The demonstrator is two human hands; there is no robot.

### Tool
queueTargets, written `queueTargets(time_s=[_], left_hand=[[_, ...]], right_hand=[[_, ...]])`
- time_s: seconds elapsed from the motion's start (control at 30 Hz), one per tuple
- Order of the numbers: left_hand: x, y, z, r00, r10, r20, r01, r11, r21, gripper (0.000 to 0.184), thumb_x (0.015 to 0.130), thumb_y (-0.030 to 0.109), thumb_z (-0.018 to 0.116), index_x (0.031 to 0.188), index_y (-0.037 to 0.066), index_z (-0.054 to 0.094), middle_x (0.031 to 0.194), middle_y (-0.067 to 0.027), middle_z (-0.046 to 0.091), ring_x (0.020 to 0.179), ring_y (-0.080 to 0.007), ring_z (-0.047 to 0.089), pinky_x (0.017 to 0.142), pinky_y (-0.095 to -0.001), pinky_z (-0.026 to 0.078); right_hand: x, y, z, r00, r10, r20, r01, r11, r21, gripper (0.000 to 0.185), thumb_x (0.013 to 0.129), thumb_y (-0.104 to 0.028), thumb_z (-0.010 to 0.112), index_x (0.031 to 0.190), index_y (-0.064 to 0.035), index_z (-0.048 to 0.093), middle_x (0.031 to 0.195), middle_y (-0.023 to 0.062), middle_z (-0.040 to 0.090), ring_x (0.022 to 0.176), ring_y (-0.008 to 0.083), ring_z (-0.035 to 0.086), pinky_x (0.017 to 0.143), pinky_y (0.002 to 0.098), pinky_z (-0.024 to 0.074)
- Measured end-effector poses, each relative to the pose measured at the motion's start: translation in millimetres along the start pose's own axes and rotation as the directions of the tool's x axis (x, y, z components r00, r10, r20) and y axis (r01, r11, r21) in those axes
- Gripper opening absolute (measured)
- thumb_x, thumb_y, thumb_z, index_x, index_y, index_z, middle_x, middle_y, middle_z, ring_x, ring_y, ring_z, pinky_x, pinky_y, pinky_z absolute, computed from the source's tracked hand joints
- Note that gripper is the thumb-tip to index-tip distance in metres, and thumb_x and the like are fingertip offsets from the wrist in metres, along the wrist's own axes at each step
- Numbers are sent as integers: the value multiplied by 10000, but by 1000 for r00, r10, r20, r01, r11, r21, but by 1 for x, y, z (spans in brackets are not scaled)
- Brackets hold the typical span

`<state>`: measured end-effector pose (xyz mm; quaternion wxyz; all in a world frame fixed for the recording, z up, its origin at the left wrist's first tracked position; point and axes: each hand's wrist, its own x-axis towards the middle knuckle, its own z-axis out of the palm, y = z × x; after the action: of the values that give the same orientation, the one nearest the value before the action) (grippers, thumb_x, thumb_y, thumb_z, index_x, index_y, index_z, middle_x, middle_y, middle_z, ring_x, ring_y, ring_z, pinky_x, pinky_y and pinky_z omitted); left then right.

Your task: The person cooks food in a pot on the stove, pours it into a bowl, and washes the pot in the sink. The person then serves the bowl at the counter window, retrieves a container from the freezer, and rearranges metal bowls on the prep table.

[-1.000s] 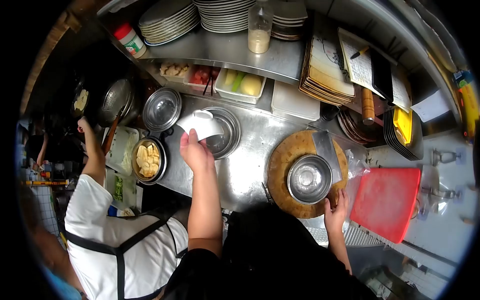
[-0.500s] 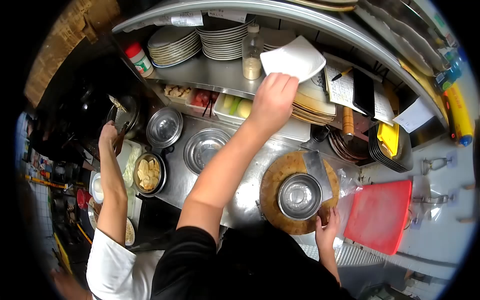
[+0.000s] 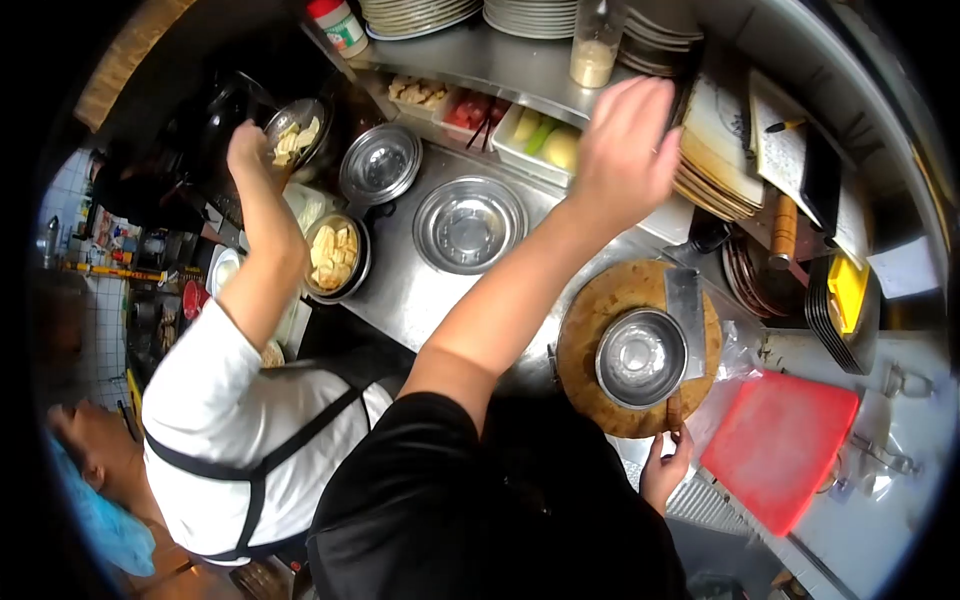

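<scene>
My left hand [image 3: 628, 150] is raised in front of the shelf, blurred, its fingers stretched and thumb apart, with nothing visible in it. Down at the round wooden chopping board [image 3: 580, 345], my right hand [image 3: 668, 472] has its fingers around the end of the handle of a cleaver [image 3: 684, 305]. The cleaver lies flat along the right part of the board. A steel bowl [image 3: 641, 358] stands on the board beside the blade, overlapping it slightly, and looks empty.
Steel bowls [image 3: 470, 225] and a bowl of pale yellow pieces [image 3: 333, 257] stand left. A co-worker in a white shirt [image 3: 270, 440] works beside me, one hand at a pan [image 3: 300, 135]. Right are a red cutting board [image 3: 780, 450], stacked plates [image 3: 720, 165] and a bottle [image 3: 595, 55].
The white square dish has left my left hand and is out of sight. My right hand has closed on the cleaver handle. The view has shifted, and the co-worker's pan now shows pale pieces.
</scene>
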<state>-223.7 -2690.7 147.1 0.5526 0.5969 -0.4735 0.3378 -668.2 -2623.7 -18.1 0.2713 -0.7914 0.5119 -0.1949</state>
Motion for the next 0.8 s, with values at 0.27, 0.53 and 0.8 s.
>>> queueTargets(time_s=[0.27,0.53,0.8], left_hand=[[-157,-119,-187,471,-789,-394,880,449,154,754,934,205,655,1494,-110,262,1508,-301,332,1433,-394,330,1193,-453,269],[-250,-305,-273,-409,-866,-287,816,-206,-540,420,908,317,725,1222,64,606,1157,-118,617,964,-254,595,721,-400,538],[-290,-413,-276,-445,-859,-254,760,-213,-614,243,971,166,631,1199,86,609,1185,-104,663,865,-281,703,641,-484,631]], right_hand=[[-5,6,13,934,280,222,-321,930,178,268,985,-242,664,926,18,633,796,62,659,596,126,611,558,269,531],[9,-28,15,755,516,404,-644,698,313,287,1008,-297,620,1114,-31,593,955,56,652,738,153,688,479,211,405],[11,-40,24,718,589,372,-695,636,336,333,992,-297,642,1185,-35,570,977,78,657,775,175,713,485,214,430]])
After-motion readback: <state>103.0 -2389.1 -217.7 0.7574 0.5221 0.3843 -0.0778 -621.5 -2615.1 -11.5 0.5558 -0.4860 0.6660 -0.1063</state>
